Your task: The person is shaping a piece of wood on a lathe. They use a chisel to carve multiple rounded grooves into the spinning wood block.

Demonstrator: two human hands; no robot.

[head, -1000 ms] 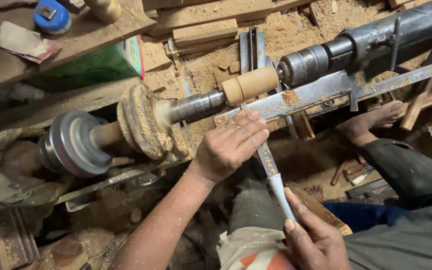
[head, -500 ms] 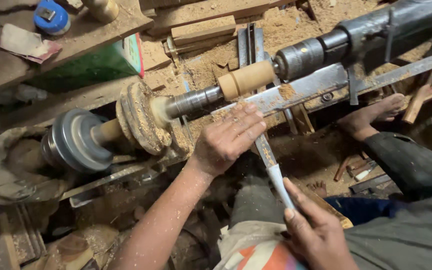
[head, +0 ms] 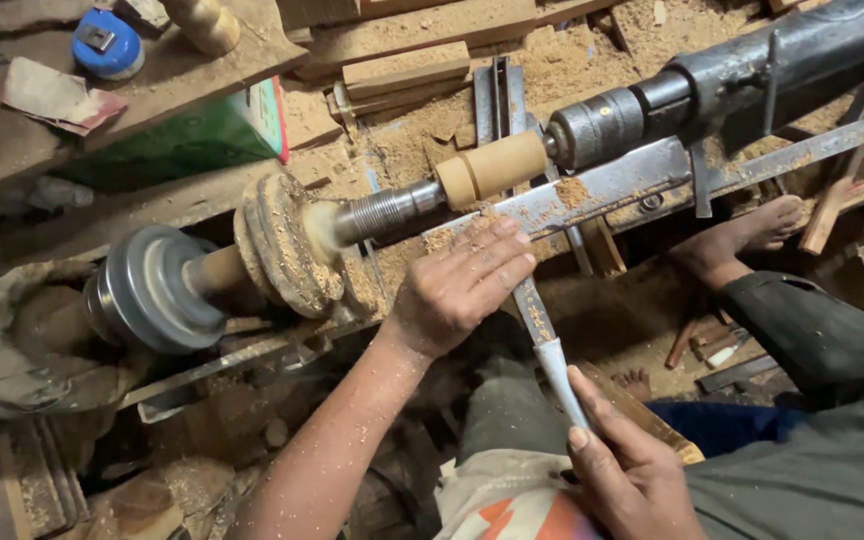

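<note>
A: Nearest the camera, what does the right hand point(head: 624, 470) have?

B: Its fingers are clenched round the pale handle of a chisel point(head: 544, 335), low in the frame above the person's lap. The blade runs up and away toward the lathe.

A: And the left hand point(head: 462, 285)?

B: It lies palm down over the blade, fingers stretched out flat and pressing it onto the metal tool rest point(head: 612, 185) — dusted with shavings. So both hands grasp the one chisel, one at each end.

A: Where does the tip sit?

B: It is hidden under the left hand's fingers, just below the wooden cylinder point(head: 497, 165); whether it touches the wood cannot be told.

A: What carries that cylinder?

B: It is mounted between a threaded metal spindle point(head: 387, 210) on one side and a dark steel tailstock point(head: 652, 100) on the other. Farther along the spindle stand a worn wooden disc point(head: 277, 245) and a grey metal pulley point(head: 142, 285).

A: Beyond the lathe?

B: Sawdust point(head: 582, 55) — heaped among wooden offcuts, a green box point(head: 192, 135), and a blue round thing point(head: 107, 42) at the far edge.
</note>
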